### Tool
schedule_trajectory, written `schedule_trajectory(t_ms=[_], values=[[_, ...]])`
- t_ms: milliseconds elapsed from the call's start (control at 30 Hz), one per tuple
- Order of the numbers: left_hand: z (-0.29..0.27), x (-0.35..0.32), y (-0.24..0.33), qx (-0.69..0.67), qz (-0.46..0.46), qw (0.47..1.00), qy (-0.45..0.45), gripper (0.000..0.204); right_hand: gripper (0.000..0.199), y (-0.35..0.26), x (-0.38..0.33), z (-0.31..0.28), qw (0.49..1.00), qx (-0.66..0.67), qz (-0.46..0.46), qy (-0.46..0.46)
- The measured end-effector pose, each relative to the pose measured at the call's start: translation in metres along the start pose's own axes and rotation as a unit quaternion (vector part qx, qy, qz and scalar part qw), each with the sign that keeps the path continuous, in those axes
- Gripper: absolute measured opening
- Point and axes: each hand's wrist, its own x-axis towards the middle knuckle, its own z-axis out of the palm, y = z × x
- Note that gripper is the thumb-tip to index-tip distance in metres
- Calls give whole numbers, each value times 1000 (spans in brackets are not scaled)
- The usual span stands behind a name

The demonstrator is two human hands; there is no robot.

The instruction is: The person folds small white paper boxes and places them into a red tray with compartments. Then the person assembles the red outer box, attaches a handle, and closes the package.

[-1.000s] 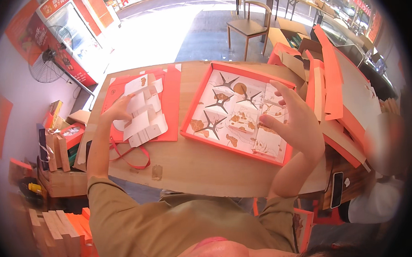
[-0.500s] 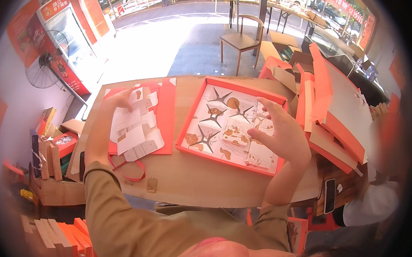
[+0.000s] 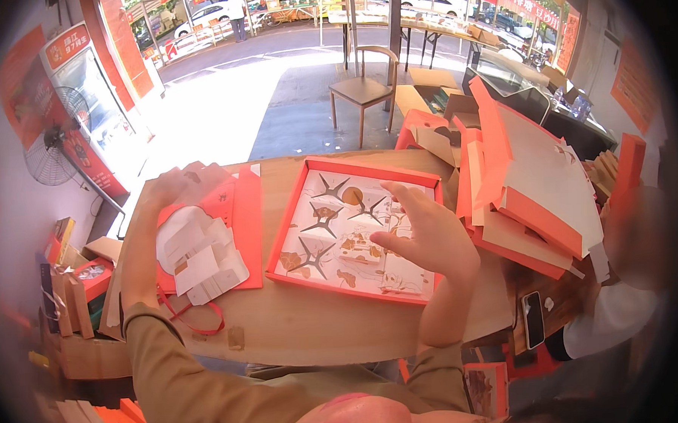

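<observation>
Four dark star shapes (image 3: 312,258) (all in one red tray (image 3: 350,290)); one red ribbon (image 3: 206,332), one chair (image 3: 361,91), one fridge (image 3: 95,90).

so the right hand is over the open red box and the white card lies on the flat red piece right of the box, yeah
Not quite: the head view shows the white card on the flat red piece left of the open red box, not right of it. The right hand is over the box.
</observation>
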Motion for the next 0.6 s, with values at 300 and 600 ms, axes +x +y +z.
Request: schedule_trajectory(t_ms=[300,600], values=[[-55,-39,168,-681,135,719,41,53,107,-6,31,38,979,131,-62,144],[-37,-108,327,-686,313,657,-8,83,105,-20,41,41,903,367,-66,212]])
